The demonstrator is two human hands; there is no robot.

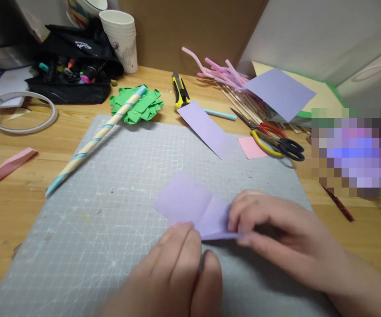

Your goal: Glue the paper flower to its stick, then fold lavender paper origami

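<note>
A square of purple paper [185, 198] lies on the grey cutting mat [78, 237], with a crease across it and its near right edge folded up. My left hand [173, 268] rests at the paper's near corner, fingers closed together on its edge. Between the thumb and bent fingers of my right hand [276, 229], the folded right part of the sheet is pinched. My fingertips hide some of the fold, and both hands are slightly blurred.
Beyond the mat's middle lie a purple strip [206, 130], a pink paper square [251, 148], scissors [276, 141] and a yellow-black utility knife [180, 91]. A striped paper stick [101, 136] leans on a green folded-paper piece [150, 108]. Tape [53, 116] sits left; paper cups [120, 42] stand behind.
</note>
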